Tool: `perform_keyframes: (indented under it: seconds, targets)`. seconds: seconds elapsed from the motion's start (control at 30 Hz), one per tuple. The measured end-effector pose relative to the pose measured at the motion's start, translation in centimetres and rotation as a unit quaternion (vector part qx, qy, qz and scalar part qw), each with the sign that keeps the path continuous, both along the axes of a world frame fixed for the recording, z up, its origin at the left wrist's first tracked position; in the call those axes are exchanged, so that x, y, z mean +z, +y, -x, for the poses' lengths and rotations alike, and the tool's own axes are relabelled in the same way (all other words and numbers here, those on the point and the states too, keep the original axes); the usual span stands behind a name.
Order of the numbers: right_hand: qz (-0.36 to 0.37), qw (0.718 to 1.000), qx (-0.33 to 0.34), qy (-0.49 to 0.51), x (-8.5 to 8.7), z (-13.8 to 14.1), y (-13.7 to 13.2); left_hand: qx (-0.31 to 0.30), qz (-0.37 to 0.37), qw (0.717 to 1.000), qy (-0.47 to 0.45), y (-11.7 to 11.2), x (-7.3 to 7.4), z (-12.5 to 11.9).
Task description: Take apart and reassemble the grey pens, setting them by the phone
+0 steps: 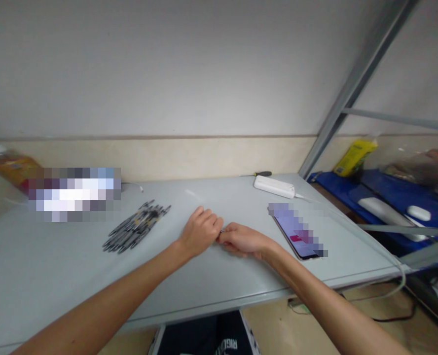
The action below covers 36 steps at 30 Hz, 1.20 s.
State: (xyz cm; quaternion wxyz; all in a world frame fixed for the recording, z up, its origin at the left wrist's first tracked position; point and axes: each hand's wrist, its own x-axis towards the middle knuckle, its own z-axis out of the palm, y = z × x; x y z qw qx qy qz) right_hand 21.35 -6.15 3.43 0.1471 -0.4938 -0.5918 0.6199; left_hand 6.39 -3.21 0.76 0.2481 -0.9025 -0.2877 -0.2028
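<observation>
Over the middle of the table, my left hand (202, 230) is closed in a fist, knuckles up. Against it my right hand (241, 239) is closed too, fingers curled. A thin, dark, shiny bit of what looks like a pen (222, 230) shows between the two hands; the rest of it is hidden by the fingers. To the left of my hands lies a pile of several dark pens (135, 228), side by side and slanting. To the right, a smartphone (291, 231) lies face up with its screen lit and partly blurred out.
A white power strip (274, 187) with a cable and a screwdriver (262, 174) lie at the back right of the table (204, 286). An orange bottle (15, 167) is at the far left by a pixelated patch. A metal post (352, 93) rises at the right, beside a blue surface (374, 190).
</observation>
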Motion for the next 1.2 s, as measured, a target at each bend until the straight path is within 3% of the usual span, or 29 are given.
perform_keyframes:
  seconds: [0.07,0.13,0.27,0.33,0.4,0.5,0.63,0.73,0.97,1.1,1.2]
  targets:
    - [-0.081,0.994,-0.014,-0.075,-0.4,0.4,0.1,0.016,0.030,0.999,0.000,0.3,0.2,-0.3]
    - [-0.188,0.966,-0.019,-0.177,-0.6,0.8,0.2,0.047,0.078,0.996,0.009,0.4,0.6,-0.4]
    - [-0.368,0.842,-0.032,-0.394,-0.7,1.5,-0.1,0.124,0.183,0.975,0.010,0.5,0.9,-0.7]
    - [-0.408,0.786,-0.024,-0.464,-0.9,1.8,-0.1,0.174,0.232,0.957,-0.014,0.6,0.8,-0.8]
    - [-0.432,0.756,-0.002,-0.492,-1.2,2.0,0.2,0.213,0.277,0.936,-0.043,0.7,0.7,-0.8]
    - [-0.471,0.725,0.000,-0.502,-1.7,1.6,1.1,0.171,0.323,0.929,-0.062,1.1,0.9,-0.2]
    - [-0.482,0.714,-0.050,-0.505,-2.3,0.6,2.2,0.009,0.291,0.951,-0.108,1.7,1.1,1.5]
    - [-0.484,0.718,-0.045,-0.498,-2.6,0.2,2.4,-0.044,0.288,0.946,-0.144,2.1,0.3,2.8]
    - [-0.522,0.714,-0.010,-0.466,-2.6,0.4,1.6,-0.002,0.382,0.899,-0.213,1.6,-0.5,3.6]
    - [-0.565,0.693,-0.010,-0.447,-2.4,0.4,1.2,0.013,0.456,0.841,-0.290,1.5,-0.4,3.8]
    - [-0.578,0.696,-0.015,-0.427,-2.3,0.3,1.1,0.020,0.494,0.780,-0.384,1.7,-0.5,4.0]
